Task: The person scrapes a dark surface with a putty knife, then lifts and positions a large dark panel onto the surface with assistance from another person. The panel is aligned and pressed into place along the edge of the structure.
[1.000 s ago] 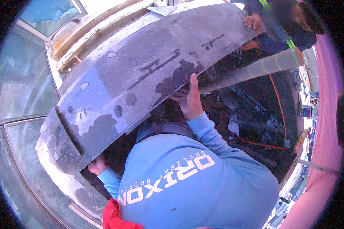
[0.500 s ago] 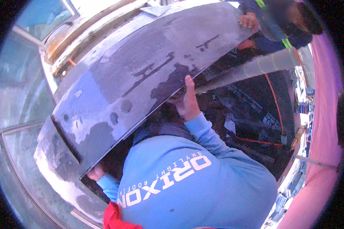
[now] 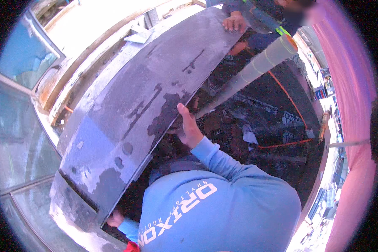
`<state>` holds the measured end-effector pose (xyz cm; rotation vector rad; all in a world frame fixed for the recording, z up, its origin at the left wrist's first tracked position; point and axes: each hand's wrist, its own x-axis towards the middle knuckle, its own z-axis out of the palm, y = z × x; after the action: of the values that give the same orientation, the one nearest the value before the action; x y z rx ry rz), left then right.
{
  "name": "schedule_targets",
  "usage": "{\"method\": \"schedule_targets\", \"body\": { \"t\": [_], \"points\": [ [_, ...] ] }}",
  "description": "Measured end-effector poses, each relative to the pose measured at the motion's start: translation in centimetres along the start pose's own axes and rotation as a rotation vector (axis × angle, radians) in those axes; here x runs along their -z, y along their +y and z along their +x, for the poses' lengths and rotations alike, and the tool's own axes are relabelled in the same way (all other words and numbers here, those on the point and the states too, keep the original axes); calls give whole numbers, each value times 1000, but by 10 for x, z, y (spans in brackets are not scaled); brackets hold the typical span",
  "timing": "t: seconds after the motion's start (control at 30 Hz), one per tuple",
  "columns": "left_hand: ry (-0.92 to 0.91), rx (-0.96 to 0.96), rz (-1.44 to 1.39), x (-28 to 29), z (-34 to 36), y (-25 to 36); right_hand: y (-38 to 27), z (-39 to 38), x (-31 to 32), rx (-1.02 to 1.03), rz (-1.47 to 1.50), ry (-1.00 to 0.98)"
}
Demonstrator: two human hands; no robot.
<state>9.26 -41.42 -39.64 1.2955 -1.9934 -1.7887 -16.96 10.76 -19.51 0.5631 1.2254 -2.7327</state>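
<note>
A large grey panel with dark patches lies slanted across the view, from lower left to upper right. My right hand holds the middle of its near long edge, thumb up on the top face; the fingers are partly hidden below. My left hand grips the same edge at the near lower corner, its fingers mostly hidden. At the panel's far end a co-worker's hand rests on top, and the other hand is by the edge. My blue sweatshirt fills the lower middle.
Glass panes stand on the left. Wooden planks run beyond the panel. A long pale tube slants right of it, over dark sheeting with an orange cord. Pink fabric hangs at the right.
The view has shifted, so the panel's far end and the co-worker appear further left and the near end lower. The panel looks more steeply angled. Both my hands keep their hold on its edge.
</note>
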Motion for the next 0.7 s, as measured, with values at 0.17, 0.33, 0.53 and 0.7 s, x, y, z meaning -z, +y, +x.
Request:
{"method": "schedule_targets", "body": {
  "t": [0.17,0.33,0.53,0.7],
  "points": [
    [85,-43,-18,-21,-15,34,-3,2,0,-20,27,25],
    [112,-51,-122,-38,-21,58,-11,-3,-8,-37,25,66],
    [83,-44,-271,-69,-18,82,-12,4,-4,-75,45,9],
    [39,-40,-349,-85,-16,93,-12,1,-3,-131,-5,81]
  ]
}}
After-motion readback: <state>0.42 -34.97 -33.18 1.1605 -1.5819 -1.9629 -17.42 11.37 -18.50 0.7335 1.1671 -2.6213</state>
